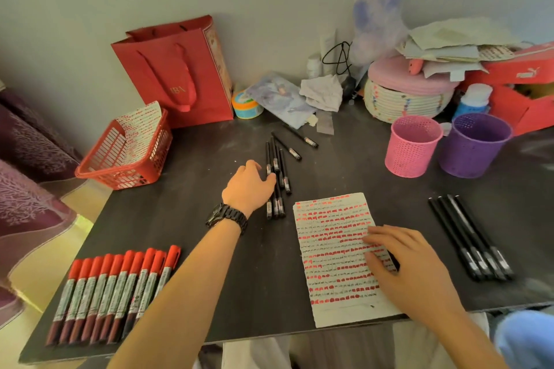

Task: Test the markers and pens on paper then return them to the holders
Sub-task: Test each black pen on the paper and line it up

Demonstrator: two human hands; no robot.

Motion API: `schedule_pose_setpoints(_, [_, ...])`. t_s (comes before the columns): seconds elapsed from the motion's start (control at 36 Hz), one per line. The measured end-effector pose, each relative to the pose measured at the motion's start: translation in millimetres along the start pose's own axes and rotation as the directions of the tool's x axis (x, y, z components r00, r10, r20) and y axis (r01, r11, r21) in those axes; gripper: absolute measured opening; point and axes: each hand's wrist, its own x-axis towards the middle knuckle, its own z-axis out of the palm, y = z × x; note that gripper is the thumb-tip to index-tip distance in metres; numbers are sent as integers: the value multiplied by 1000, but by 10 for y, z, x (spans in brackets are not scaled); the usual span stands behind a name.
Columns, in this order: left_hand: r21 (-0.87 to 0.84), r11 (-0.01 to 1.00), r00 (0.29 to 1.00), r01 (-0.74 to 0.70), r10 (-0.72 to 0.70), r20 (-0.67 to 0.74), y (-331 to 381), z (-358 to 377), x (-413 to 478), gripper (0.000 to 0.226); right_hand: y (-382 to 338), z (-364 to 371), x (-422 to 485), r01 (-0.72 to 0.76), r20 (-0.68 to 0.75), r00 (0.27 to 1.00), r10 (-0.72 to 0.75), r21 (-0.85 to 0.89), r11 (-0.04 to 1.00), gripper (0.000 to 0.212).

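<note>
Left hand (248, 186) curls fingers onto loose black pens (277, 177) just behind-left of the test paper (335, 252). Right hand (401, 266) lies on the paper with fingers loosely spread, and I can't tell if it grips anything. Pink holder (412, 145) and purple holder (475, 144) stand behind-right of the paper, with red markers (114, 293) well left.
</note>
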Motion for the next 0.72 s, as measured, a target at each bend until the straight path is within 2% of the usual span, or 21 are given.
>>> schedule_pose_setpoints(0.08, [82, 996, 999, 33, -32, -13, 39, 43, 152, 47, -3, -9, 2, -11, 12, 1000, 11, -6, 1000, 26])
schedule_pose_setpoints(0.19, [166, 986, 999, 14, -6, -48, 38, 98, 237, 43, -7, -22, 3, -22, 26, 999, 22, -4, 1000, 27])
schedule_pose_setpoints(0.31, [152, 988, 997, 40, -29, -72, -16, 109, 289, 30, -5, -33, 3, -27, 58, 998, 27, -4, 1000, 28])
schedule_pose_setpoints(0.42, [-90, 985, 988, 149, -152, -27, -119, 50, 368, 27, -21, -43, 12, -27, 69, 997, 27, -3, 1000, 29])
schedule_pose_setpoints(0.5, [-328, 927, 980, 182, -198, -16, -205, 6, 400, 22, -33, -56, 21, -36, 75, 997, 36, -9, 999, 27])
schedule_pose_setpoints(0.61, [-553, 823, 983, 127, -178, -39, -243, -32, 277, 17, -40, -60, 25, -55, 71, 996, 55, 1, 998, 25])
schedule_pose_setpoints(0.72, [-645, 765, 994, -4, -67, -86, -245, -60, -71, 22, -61, -69, 10, -61, 57, 997, 60, 33, 998, 24])
